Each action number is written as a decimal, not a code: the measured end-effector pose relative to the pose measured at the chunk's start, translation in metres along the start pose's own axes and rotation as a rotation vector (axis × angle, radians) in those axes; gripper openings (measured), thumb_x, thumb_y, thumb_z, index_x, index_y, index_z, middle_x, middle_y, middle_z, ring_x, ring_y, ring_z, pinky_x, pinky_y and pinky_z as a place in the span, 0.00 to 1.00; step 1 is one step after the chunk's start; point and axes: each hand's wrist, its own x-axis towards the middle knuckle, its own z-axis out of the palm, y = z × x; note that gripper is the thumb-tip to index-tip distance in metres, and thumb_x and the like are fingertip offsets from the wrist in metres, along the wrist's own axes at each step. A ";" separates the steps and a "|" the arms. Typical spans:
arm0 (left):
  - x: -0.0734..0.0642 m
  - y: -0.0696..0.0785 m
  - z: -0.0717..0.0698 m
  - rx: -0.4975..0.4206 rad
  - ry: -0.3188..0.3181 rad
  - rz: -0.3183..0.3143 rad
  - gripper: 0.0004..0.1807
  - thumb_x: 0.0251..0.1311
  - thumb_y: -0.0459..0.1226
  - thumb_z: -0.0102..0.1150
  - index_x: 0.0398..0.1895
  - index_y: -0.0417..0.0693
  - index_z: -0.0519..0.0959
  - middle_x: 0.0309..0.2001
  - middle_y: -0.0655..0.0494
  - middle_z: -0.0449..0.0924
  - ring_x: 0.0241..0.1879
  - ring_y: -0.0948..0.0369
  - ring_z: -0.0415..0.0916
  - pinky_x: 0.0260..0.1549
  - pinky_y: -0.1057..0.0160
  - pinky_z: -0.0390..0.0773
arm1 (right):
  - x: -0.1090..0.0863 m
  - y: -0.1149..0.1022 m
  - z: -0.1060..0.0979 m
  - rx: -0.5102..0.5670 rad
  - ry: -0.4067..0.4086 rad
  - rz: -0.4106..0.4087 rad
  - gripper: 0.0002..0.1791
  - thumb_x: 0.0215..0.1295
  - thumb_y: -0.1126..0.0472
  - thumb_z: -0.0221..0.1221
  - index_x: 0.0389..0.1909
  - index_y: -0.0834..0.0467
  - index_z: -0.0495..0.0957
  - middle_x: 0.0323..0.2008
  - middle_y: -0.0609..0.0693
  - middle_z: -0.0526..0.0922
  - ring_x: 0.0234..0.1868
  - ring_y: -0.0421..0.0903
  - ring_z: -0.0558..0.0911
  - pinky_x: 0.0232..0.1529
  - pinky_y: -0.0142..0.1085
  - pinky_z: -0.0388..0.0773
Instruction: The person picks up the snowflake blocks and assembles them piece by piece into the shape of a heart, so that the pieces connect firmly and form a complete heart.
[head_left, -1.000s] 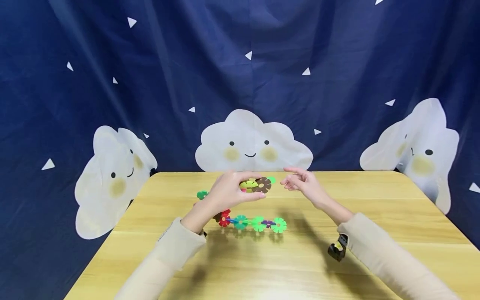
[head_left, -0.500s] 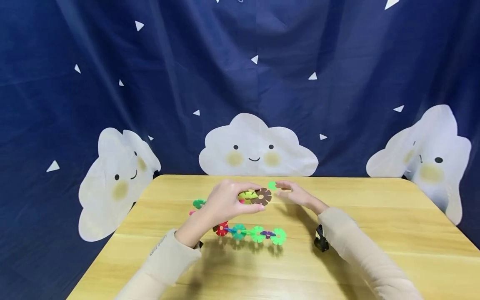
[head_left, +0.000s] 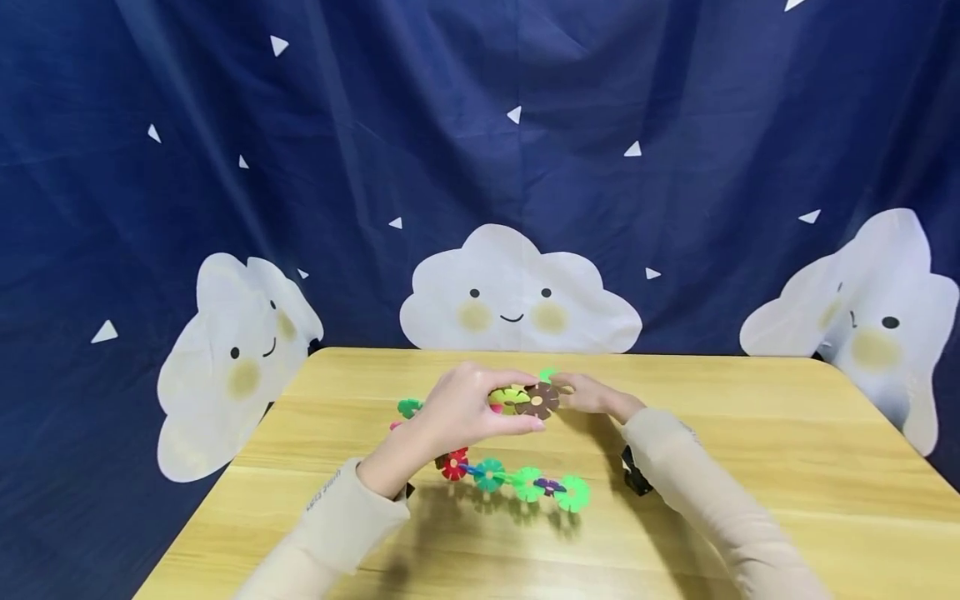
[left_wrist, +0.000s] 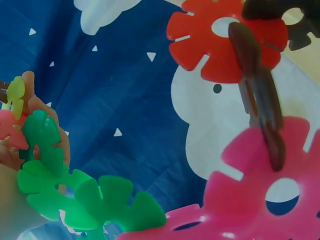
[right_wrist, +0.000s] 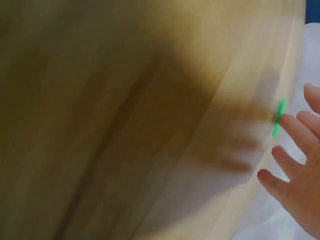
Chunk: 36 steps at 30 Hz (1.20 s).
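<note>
My left hand (head_left: 468,408) holds a chain of interlocking flower-shaped plastic discs above the table. Between its thumb and fingers show a yellow disc (head_left: 509,397) and a brown disc (head_left: 537,402). The chain bends behind the wrist, and a red disc (head_left: 453,463), a teal disc (head_left: 489,475) and a light green end disc (head_left: 573,493) hang toward the front. Large pink (left_wrist: 270,190) and green discs (left_wrist: 105,200) of it fill the left wrist view. My right hand (head_left: 597,395) reaches over a loose green disc (head_left: 548,375) near the back edge, relaxed fingertips right at its rim (right_wrist: 279,117).
The wooden table (head_left: 360,542) ends at a rounded back edge, with a dark blue curtain (head_left: 360,125) behind it. White clouds are printed on the curtain. A black wrist-worn device (head_left: 635,473) sits under the right forearm.
My right hand has come down and left to the loose green disc. The left hand keeps its grip on the chain and has shifted slightly to the right in view.
</note>
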 end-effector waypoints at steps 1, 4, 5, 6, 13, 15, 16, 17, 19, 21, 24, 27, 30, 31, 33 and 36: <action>0.001 -0.001 0.000 -0.003 -0.001 -0.006 0.23 0.43 0.51 0.68 0.43 0.52 0.82 0.13 0.67 0.70 0.07 0.74 0.49 0.12 0.73 0.55 | -0.003 -0.001 -0.001 0.006 -0.011 -0.017 0.27 0.62 0.61 0.52 0.58 0.73 0.64 0.56 0.69 0.69 0.59 0.64 0.67 0.59 0.55 0.60; 0.002 -0.005 0.002 0.004 -0.007 -0.040 0.22 0.43 0.51 0.68 0.43 0.53 0.82 0.13 0.67 0.71 0.07 0.74 0.50 0.13 0.73 0.57 | -0.015 -0.004 -0.004 0.064 -0.057 -0.037 0.22 0.62 0.65 0.53 0.54 0.74 0.68 0.50 0.68 0.75 0.53 0.62 0.73 0.55 0.51 0.68; 0.002 -0.006 0.002 0.014 -0.009 -0.048 0.23 0.43 0.52 0.68 0.43 0.53 0.82 0.11 0.67 0.69 0.07 0.73 0.50 0.13 0.73 0.58 | -0.020 -0.005 -0.005 0.088 -0.076 -0.035 0.21 0.61 0.66 0.53 0.53 0.74 0.68 0.48 0.67 0.76 0.51 0.61 0.74 0.52 0.49 0.71; 0.002 -0.008 0.003 0.023 -0.011 -0.051 0.23 0.44 0.52 0.67 0.43 0.53 0.82 0.10 0.68 0.67 0.07 0.73 0.50 0.14 0.73 0.59 | -0.023 -0.005 -0.005 0.109 -0.086 -0.034 0.21 0.61 0.66 0.54 0.53 0.75 0.68 0.46 0.67 0.77 0.50 0.60 0.76 0.50 0.47 0.73; 0.003 -0.010 0.008 0.062 -0.013 -0.029 0.24 0.44 0.53 0.67 0.43 0.53 0.82 0.16 0.66 0.74 0.08 0.72 0.50 0.13 0.73 0.56 | -0.024 -0.015 0.010 -0.054 0.013 -0.007 0.35 0.58 0.62 0.60 0.64 0.69 0.57 0.40 0.62 0.66 0.40 0.53 0.71 0.43 0.44 0.71; 0.006 -0.008 0.008 0.064 -0.027 -0.032 0.24 0.44 0.53 0.66 0.44 0.52 0.82 0.13 0.66 0.71 0.07 0.71 0.50 0.12 0.72 0.54 | -0.022 -0.019 0.018 -0.132 0.044 0.065 0.37 0.58 0.61 0.60 0.64 0.70 0.56 0.40 0.61 0.60 0.39 0.53 0.65 0.43 0.45 0.68; 0.007 -0.007 0.009 0.067 -0.031 -0.029 0.24 0.44 0.53 0.66 0.44 0.52 0.82 0.12 0.67 0.70 0.07 0.71 0.50 0.12 0.73 0.54 | -0.020 -0.020 0.021 -0.159 0.056 0.106 0.37 0.58 0.61 0.60 0.63 0.72 0.56 0.39 0.60 0.59 0.38 0.52 0.63 0.42 0.45 0.66; 0.007 -0.007 0.008 0.070 -0.037 -0.032 0.24 0.44 0.54 0.66 0.44 0.52 0.82 0.10 0.67 0.66 0.07 0.71 0.50 0.12 0.72 0.53 | -0.019 -0.021 0.024 -0.167 0.060 0.146 0.35 0.58 0.61 0.60 0.62 0.73 0.57 0.40 0.60 0.58 0.39 0.53 0.63 0.43 0.46 0.66; 0.008 -0.007 0.009 0.081 -0.043 -0.036 0.25 0.44 0.54 0.66 0.44 0.52 0.82 0.08 0.67 0.62 0.07 0.70 0.50 0.12 0.72 0.52 | -0.018 -0.021 0.027 -0.167 0.065 0.186 0.29 0.56 0.63 0.61 0.54 0.76 0.64 0.40 0.62 0.60 0.40 0.53 0.63 0.44 0.46 0.66; 0.009 -0.007 0.009 0.084 -0.043 -0.042 0.25 0.44 0.54 0.66 0.44 0.53 0.82 0.08 0.68 0.62 0.07 0.70 0.50 0.12 0.72 0.52 | -0.021 -0.019 0.027 -0.141 0.073 0.178 0.23 0.52 0.66 0.63 0.45 0.73 0.68 0.38 0.60 0.64 0.39 0.52 0.64 0.43 0.43 0.67; 0.012 -0.006 0.011 0.075 -0.046 -0.044 0.24 0.44 0.54 0.66 0.44 0.53 0.82 0.09 0.68 0.63 0.07 0.70 0.50 0.12 0.72 0.52 | -0.035 -0.018 0.017 -0.065 0.091 0.115 0.16 0.48 0.71 0.64 0.34 0.66 0.67 0.29 0.55 0.70 0.31 0.47 0.69 0.33 0.37 0.69; 0.013 -0.006 0.013 0.062 -0.055 -0.060 0.24 0.44 0.53 0.66 0.44 0.54 0.82 0.08 0.67 0.62 0.07 0.70 0.50 0.11 0.72 0.52 | -0.052 -0.026 0.002 0.079 0.143 0.019 0.13 0.53 0.74 0.59 0.38 0.68 0.66 0.22 0.54 0.73 0.22 0.44 0.72 0.24 0.35 0.73; 0.013 -0.007 0.013 0.062 -0.062 -0.072 0.24 0.44 0.54 0.66 0.45 0.54 0.82 0.07 0.66 0.61 0.07 0.69 0.50 0.12 0.72 0.51 | -0.071 -0.043 -0.013 0.246 0.273 -0.081 0.15 0.59 0.74 0.54 0.47 0.71 0.65 0.20 0.55 0.75 0.19 0.42 0.74 0.22 0.34 0.75; 0.014 -0.007 0.013 0.063 -0.061 -0.073 0.24 0.44 0.54 0.66 0.45 0.54 0.82 0.07 0.66 0.60 0.07 0.69 0.50 0.12 0.72 0.51 | -0.077 -0.050 -0.018 0.291 0.323 -0.124 0.16 0.60 0.74 0.53 0.49 0.71 0.65 0.21 0.56 0.75 0.19 0.42 0.74 0.23 0.34 0.75; 0.014 -0.007 0.014 0.066 -0.059 -0.072 0.24 0.44 0.54 0.66 0.45 0.54 0.82 0.07 0.66 0.60 0.07 0.69 0.50 0.12 0.72 0.51 | -0.091 -0.065 -0.025 0.339 0.415 -0.206 0.18 0.62 0.73 0.52 0.52 0.71 0.64 0.22 0.56 0.75 0.20 0.39 0.75 0.24 0.32 0.76; 0.016 -0.006 0.016 0.062 -0.055 -0.063 0.24 0.44 0.54 0.67 0.45 0.54 0.82 0.07 0.67 0.60 0.07 0.69 0.50 0.12 0.71 0.51 | -0.109 -0.086 -0.030 0.394 0.479 -0.336 0.18 0.63 0.75 0.49 0.53 0.69 0.64 0.27 0.53 0.77 0.22 0.38 0.76 0.26 0.31 0.77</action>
